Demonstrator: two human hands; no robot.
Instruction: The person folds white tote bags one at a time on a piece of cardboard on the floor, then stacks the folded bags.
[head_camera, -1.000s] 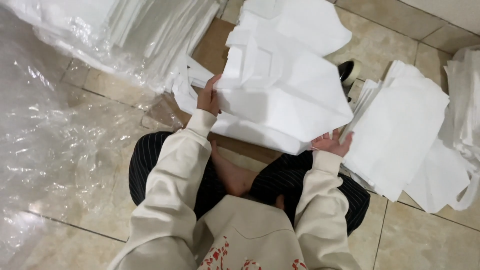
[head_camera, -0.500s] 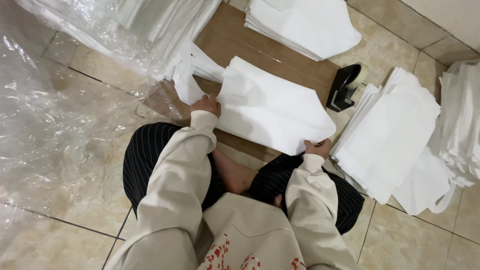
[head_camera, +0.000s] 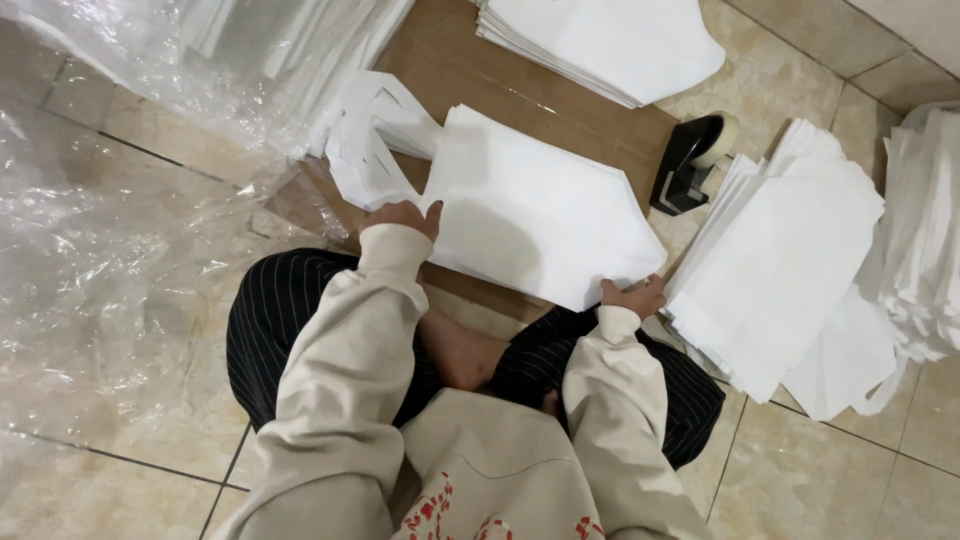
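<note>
Sitting on beige tile floor (head_camera: 790, 470), the person's left hand (head_camera: 402, 216) and right hand (head_camera: 632, 297) (fingers curled) grip the white bag stack (head_camera: 540, 205) edges on cardboard (head_camera: 520, 85), plastic sheeting (head_camera: 110, 250) crowding left

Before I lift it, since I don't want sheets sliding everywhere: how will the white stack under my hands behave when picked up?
The white stack looks like many thin, soft sheets, so it would probably sag where unsupported. Its handle loops at the left hand already flop loosely. Layers seem loose, so they may fan apart like the stepped pile beside the right hand. Probably light.
</note>
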